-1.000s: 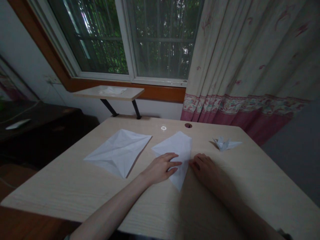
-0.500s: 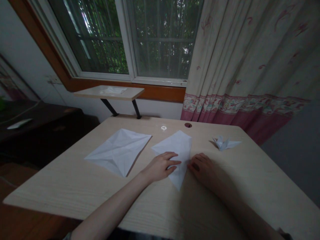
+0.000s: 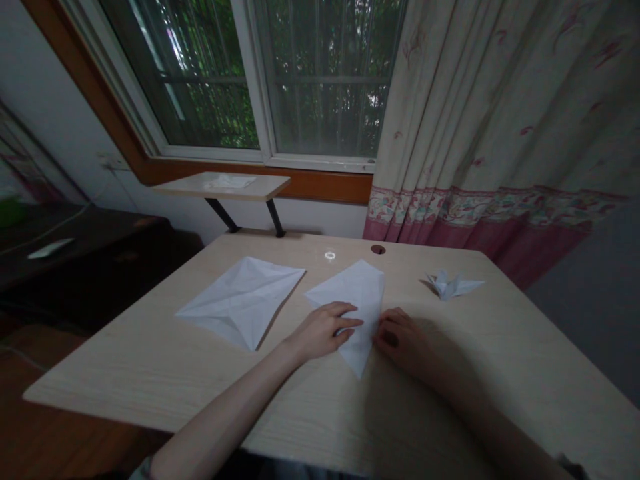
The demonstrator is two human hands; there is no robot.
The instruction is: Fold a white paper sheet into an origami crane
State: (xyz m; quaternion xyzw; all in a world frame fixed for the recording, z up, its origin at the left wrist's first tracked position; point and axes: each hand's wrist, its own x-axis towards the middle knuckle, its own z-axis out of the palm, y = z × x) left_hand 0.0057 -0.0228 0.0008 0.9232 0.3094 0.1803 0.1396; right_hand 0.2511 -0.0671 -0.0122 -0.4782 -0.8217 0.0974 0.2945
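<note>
A white sheet of paper (image 3: 367, 287) lies on the desk with its right side folded over along a straight edge. My left hand (image 3: 327, 329) rests on it, fingers spread and pressing it flat. At that folded right edge my right hand (image 3: 400, 339) has thumb and fingertips drawn together in a pinch on the paper. Left of my hands is a second white sheet (image 3: 245, 297), opened out and marked with creases. A folded paper crane (image 3: 450, 287) stands to the right, beyond my right hand.
The pale wooden desk (image 3: 280, 413) has a round cable hole (image 3: 378, 249) near its back edge. A raised shelf (image 3: 200, 189) at the back left bears some white paper (image 3: 233, 181). A curtain (image 3: 460, 167) hangs behind the right side; a dark cabinet (image 3: 100, 233) stands left.
My right hand has shifted very slightly along the paper's right edge. My left hand stays put on the sheet. The camera view has moved a little.
</note>
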